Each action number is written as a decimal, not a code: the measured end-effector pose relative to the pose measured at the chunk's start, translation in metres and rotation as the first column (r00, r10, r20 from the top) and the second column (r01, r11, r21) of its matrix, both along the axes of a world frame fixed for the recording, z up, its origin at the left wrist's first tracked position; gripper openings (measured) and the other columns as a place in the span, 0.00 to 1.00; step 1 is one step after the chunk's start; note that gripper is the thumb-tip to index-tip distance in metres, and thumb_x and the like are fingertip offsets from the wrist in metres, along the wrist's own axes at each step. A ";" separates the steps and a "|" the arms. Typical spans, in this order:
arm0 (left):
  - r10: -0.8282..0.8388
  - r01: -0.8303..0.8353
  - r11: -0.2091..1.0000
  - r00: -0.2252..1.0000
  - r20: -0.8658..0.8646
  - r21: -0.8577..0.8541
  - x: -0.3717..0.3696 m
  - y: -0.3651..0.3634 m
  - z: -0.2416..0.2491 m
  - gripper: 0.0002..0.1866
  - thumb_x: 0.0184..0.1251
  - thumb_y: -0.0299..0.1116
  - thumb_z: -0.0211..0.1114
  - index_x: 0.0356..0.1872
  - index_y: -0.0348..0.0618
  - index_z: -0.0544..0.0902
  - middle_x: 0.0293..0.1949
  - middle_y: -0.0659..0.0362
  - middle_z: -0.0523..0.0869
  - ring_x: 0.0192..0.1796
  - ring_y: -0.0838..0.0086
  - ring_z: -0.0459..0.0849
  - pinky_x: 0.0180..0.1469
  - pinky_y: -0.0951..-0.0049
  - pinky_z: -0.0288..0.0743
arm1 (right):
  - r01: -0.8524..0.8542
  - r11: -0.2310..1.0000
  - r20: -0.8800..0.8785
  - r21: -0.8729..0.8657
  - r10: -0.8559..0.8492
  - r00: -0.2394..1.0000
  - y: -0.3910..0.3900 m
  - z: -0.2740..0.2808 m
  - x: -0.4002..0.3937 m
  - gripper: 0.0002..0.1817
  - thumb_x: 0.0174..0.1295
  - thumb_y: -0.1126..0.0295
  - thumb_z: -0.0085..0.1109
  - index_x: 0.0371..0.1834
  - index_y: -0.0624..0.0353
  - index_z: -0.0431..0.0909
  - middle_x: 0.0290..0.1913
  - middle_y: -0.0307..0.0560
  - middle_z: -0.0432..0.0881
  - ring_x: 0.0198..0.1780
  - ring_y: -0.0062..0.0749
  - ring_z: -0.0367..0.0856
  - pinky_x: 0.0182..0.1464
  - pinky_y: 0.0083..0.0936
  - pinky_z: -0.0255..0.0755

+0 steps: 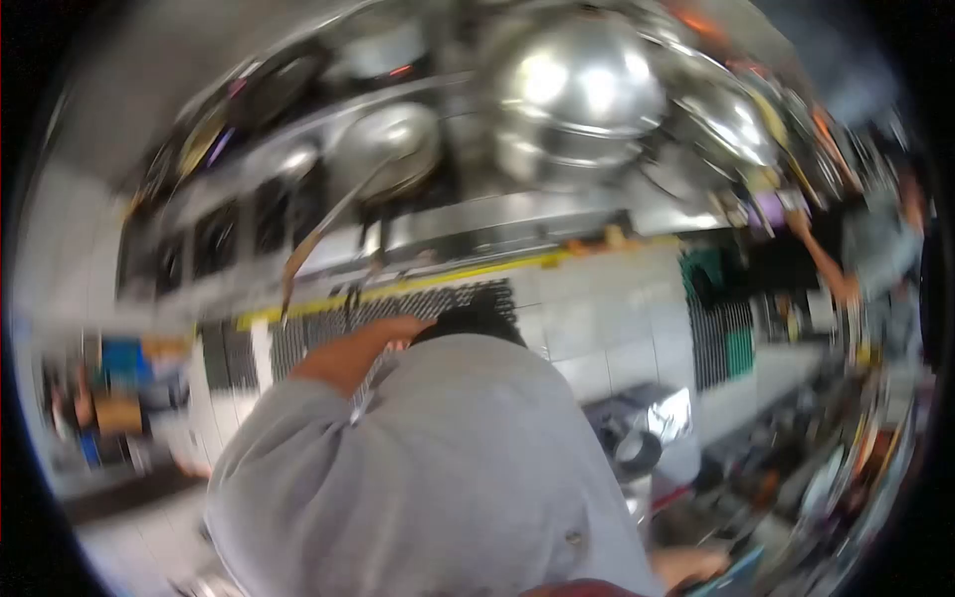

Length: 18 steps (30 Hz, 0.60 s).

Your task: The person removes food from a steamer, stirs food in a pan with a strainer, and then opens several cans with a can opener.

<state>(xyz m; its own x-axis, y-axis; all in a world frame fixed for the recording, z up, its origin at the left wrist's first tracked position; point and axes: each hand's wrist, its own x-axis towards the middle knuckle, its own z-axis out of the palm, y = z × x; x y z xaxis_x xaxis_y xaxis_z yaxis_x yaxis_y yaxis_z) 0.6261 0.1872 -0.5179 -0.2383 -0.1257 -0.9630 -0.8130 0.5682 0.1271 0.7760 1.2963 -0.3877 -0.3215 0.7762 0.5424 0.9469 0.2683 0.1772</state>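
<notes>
My left hand is at my waist, in front of dark clothing. Its fingers are mostly hidden and blurred, and I see nothing in them. At the lower right edge, my right hand closes on a teal flat-edged object, which the frame cuts off. My grey shirt fills the lower middle. Ahead, a long wooden-handled utensil reaches from a shiny round pan over the stove edge, apart from both hands.
Large metal bowls or pots crowd the steel cooktop. At right, a co-worker reaches toward a purple container. Black perforated mats lie on white floor tiles. A cluttered counter stands at lower right.
</notes>
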 end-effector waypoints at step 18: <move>0.151 -0.291 0.947 0.771 -0.619 -0.132 0.310 -0.143 -0.116 0.25 0.68 0.51 0.64 0.44 0.36 0.93 0.47 0.38 0.91 0.51 0.45 0.91 0.57 0.48 0.83 | 0.307 -0.262 -0.282 -0.915 0.959 -0.022 -0.904 -0.194 -0.164 0.38 0.71 0.55 0.69 0.79 0.64 0.68 0.56 0.53 0.88 0.49 0.37 0.91 0.44 0.32 0.84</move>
<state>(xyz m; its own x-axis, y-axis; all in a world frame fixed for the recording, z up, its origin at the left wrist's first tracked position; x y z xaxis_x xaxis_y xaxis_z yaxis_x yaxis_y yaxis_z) 0.9357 0.0439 -0.6339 -0.6924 -0.4268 -0.5818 -0.7205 0.4516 0.5262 0.6117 0.3924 -0.5820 -0.2707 -0.5697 -0.7760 -0.1072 0.8189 -0.5638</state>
